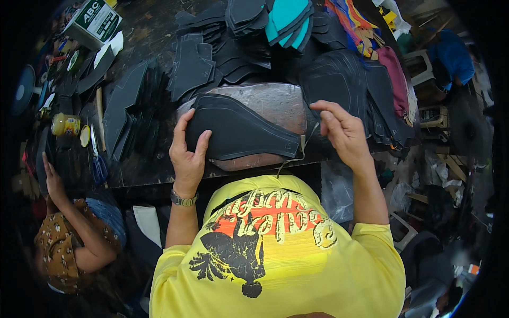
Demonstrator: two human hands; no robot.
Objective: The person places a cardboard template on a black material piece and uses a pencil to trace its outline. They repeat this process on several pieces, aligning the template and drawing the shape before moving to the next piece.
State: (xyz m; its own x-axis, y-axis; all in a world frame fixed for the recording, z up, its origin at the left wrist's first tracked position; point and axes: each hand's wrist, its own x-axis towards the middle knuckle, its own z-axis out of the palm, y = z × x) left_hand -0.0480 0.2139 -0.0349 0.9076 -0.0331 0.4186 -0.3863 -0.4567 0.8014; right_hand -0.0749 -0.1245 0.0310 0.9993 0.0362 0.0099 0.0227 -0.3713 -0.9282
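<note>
A black, curved, flat cut piece [241, 127], wide at its left end and narrowing to the right, lies on a worn brownish board [281, 95] at the table's near edge. Faint pale lines follow its rim. My left hand [186, 153] grips its left end, thumb on top and fingers round the edge. To the right, my right hand [342, 130] is raised with its fingers curled and pressed together, beside a pile of black pieces [331, 77]. What its fingertips hold is too small to make out. A thin cord [304, 148] runs from near these fingers down toward my waist.
Stacked black pieces [191, 66] and turquoise pieces [289, 21] cover the dark table's far side. At left are blue-handled scissors [98, 164], a yellow jar [66, 125] and a green-and-white can [95, 22]. A co-worker's hand [55, 183] holds a dark piece.
</note>
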